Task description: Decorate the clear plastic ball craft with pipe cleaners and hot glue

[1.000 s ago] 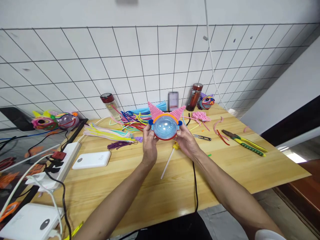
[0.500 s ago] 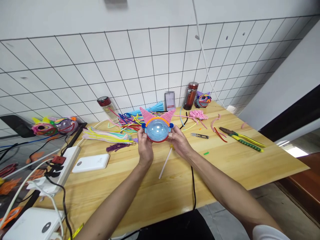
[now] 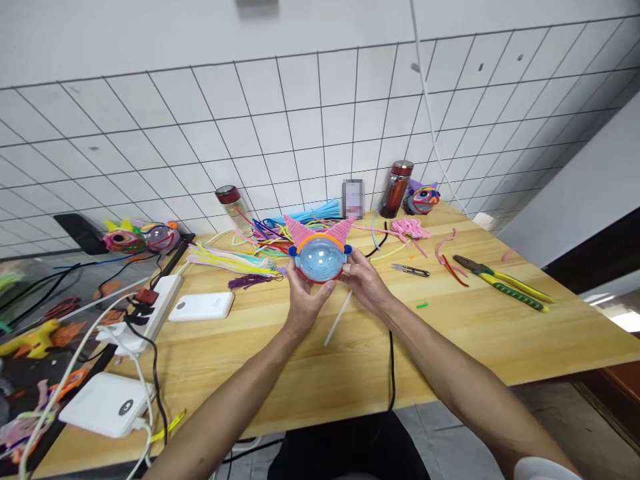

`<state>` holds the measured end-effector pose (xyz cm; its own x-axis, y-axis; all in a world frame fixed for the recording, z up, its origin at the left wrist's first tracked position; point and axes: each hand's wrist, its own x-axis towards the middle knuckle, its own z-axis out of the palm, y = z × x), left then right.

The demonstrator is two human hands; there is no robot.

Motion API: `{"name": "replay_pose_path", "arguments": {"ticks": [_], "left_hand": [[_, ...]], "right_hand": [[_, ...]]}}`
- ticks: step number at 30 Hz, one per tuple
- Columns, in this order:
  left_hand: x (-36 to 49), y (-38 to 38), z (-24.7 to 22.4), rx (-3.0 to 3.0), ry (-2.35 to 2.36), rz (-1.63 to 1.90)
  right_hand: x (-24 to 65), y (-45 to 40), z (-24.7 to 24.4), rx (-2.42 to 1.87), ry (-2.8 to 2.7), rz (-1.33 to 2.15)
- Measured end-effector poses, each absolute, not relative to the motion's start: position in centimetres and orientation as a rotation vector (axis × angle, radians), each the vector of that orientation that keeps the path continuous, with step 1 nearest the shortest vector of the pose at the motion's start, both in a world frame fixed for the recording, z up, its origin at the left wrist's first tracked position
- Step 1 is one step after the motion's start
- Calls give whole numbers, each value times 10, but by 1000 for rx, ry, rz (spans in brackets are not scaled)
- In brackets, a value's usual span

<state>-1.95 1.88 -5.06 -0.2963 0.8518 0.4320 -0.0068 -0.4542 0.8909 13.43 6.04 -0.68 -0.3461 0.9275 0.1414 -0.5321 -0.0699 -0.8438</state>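
Observation:
Between both hands is a clear round ball ornament trimmed with pipe cleaners: two pink pointed ears, an orange band on top, a dark blue pompom at each side and a red edge below. My left hand grips its lower left, with the thumb along the bottom rim. My right hand holds its right side, fingers bent round the edge. The ornament is raised over the wooden table. Under my right hand, a pale thin stick lies partly covered.
Behind the ornament lie bundles of coloured pipe cleaners. To the right are thread snips and pliers. A red flask, a glass bottle and a phone stand by the wall. White power banks and a power strip sit left.
My left thumb has moved from the ornament's left side to its bottom rim. The view has shifted left, so most things appear farther right. Both hands still hold the ornament.

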Motion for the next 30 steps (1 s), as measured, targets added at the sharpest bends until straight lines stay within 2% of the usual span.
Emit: {"name": "replay_pose_path", "arguments": {"ticks": [19, 30], "left_hand": [[-25, 12, -82, 1334, 1271, 1851], [-23, 8, -80, 1242, 1314, 1871]], "right_hand": [[128, 51, -15, -680, -1129, 1689], [126, 46, -16, -730, -1139, 1657]]}}
